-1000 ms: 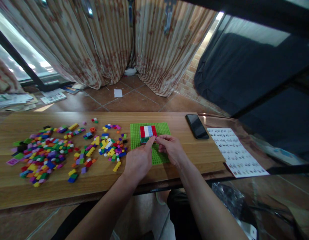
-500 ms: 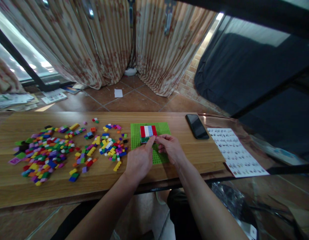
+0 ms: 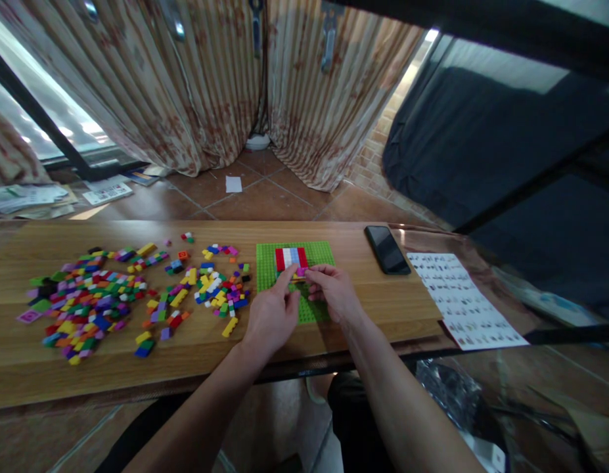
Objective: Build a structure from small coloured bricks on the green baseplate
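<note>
A brick build with a red, white and pale blue striped top (image 3: 291,257) stands on the green baseplate (image 3: 324,251). My right hand (image 3: 334,290) pinches a small magenta brick (image 3: 301,271) at the build's near right corner. Just below that brick a bit of yellow shows. From the other side, my left hand (image 3: 272,315) reaches in with its index finger stretched to the front of the build and its thumb held apart. Its other fingers are partly hidden, and my hands cover the build's lower front.
Loose bricks of many colours (image 3: 100,309) spread over the table's left side, with a smaller pile (image 3: 218,289) beside the baseplate. A black phone (image 3: 387,250) lies to the right, near a printed sheet (image 3: 464,299) at the wooden table's (image 3: 383,302) right end.
The left thumb and index finger have parted, and the index finger has shifted left. The magenta brick at the right fingertips now shows more clearly.
</note>
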A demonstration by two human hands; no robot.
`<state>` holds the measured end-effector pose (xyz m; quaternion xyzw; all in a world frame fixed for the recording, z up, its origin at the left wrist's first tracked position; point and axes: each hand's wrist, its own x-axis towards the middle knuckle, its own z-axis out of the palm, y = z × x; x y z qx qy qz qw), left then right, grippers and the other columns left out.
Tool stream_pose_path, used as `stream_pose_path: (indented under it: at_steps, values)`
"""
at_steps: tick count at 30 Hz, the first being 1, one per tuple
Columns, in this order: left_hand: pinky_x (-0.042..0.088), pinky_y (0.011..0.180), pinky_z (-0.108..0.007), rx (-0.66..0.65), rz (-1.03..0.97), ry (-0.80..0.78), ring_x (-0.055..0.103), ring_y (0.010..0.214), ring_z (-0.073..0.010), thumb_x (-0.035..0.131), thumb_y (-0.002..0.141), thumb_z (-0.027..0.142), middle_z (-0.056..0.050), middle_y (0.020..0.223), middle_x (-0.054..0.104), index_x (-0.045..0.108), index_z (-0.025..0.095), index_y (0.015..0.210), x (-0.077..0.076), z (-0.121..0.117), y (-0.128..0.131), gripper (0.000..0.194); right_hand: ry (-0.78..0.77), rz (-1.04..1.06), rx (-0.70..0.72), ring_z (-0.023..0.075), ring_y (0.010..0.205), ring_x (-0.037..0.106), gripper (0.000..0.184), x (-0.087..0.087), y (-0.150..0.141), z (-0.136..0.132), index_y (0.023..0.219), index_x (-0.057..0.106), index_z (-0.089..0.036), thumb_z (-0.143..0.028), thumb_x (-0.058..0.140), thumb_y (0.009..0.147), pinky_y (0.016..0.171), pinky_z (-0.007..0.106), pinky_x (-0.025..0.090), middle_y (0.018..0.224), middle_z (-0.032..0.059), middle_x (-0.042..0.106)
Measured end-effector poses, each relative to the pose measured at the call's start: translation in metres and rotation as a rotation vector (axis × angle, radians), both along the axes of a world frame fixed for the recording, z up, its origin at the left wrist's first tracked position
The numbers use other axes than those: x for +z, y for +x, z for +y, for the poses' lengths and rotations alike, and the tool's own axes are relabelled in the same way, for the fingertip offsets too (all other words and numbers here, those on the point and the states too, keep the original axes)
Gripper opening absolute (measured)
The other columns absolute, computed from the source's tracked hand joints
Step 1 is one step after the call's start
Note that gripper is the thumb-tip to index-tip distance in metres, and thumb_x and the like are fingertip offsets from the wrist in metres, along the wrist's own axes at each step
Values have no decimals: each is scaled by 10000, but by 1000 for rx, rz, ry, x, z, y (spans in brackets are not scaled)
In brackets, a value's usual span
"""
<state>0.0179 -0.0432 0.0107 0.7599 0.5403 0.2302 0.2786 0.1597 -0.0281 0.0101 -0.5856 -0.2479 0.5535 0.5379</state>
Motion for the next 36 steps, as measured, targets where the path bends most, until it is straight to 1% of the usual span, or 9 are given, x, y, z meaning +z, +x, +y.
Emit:
stream_pose_path:
  at_steps: [4, 12, 16, 19, 22, 24, 28, 31, 36]
  values:
    - [316, 518, -226, 47, -167, 5, 467, 469, -104, 513, 908, 218, 33, 620, 613, 484, 185, 1413, -2, 5, -3, 507, 0, -8, -1, 52, 395, 481, 303, -1, 0, 0, 694, 616, -161, -290, 842, 538, 341, 171, 428, 562, -35, 630]
    - [326, 529, -221, 94, -193, 19, 466, 478, -104, 518, 900, 239, 40, 611, 593, 503, 152, 1379, 1, 7, -6, 487, 3, -22, 13, 50, 413, 469, 365, 3, 5, -3, 679, 620, -164, -364, 865, 497, 360, 174, 417, 567, -37, 613]
    - [366, 557, -227, 173, -184, 41, 521, 522, -122, 528, 889, 249, 27, 622, 614, 536, 143, 1339, 7, 14, -17, 462, 104, -65, -85, 38, 420, 445, 362, 5, 13, -4, 643, 595, -176, -429, 833, 542, 393, 172, 393, 567, -45, 586]
    - [391, 570, -245, 233, -167, -6, 556, 558, -143, 529, 880, 254, 1, 624, 628, 563, 88, 1300, 7, 21, -25, 452, 211, -133, -163, 43, 434, 441, 332, 2, 14, -2, 647, 592, -180, -431, 799, 581, 412, 180, 368, 569, -49, 578]
    - [385, 534, -242, 184, -218, -143, 553, 536, -142, 518, 867, 226, -12, 622, 636, 577, 59, 1283, 3, 25, -28, 452, 270, -259, -184, 63, 462, 450, 285, -3, 10, 1, 683, 609, -183, -427, 750, 639, 448, 206, 366, 596, -38, 596]
    - [361, 499, -231, 105, -263, -213, 522, 492, -127, 502, 862, 204, 3, 600, 623, 579, 73, 1289, 0, 25, -27, 454, 288, -386, -182, 91, 528, 507, 268, -8, 7, 3, 745, 637, -183, -432, 713, 682, 522, 235, 417, 669, -15, 638]
    - [348, 494, -227, 51, -248, -208, 493, 467, -120, 489, 857, 181, 23, 556, 586, 559, 74, 1322, -3, 22, -24, 483, 302, -622, -86, 176, 756, 636, 326, -12, 2, 6, 909, 697, -162, -445, 646, 756, 729, 322, 495, 853, 58, 718]
    - [378, 518, -235, 43, -227, -206, 507, 491, -130, 486, 851, 173, 18, 561, 589, 583, 77, 1296, -1, 20, -24, 465, 282, -675, 31, 209, 792, 662, 375, -13, -1, 4, 947, 713, -142, -468, 589, 812, 737, 337, 503, 889, 94, 744]
    - [457, 600, -256, 45, -191, -164, 555, 552, -151, 495, 819, 139, 7, 593, 615, 594, 103, 1292, 1, 16, -24, 484, 213, -832, 54, 216, 707, 663, 465, -13, -1, -4, 994, 720, -136, -544, 546, 855, 673, 333, 492, 893, 115, 753]
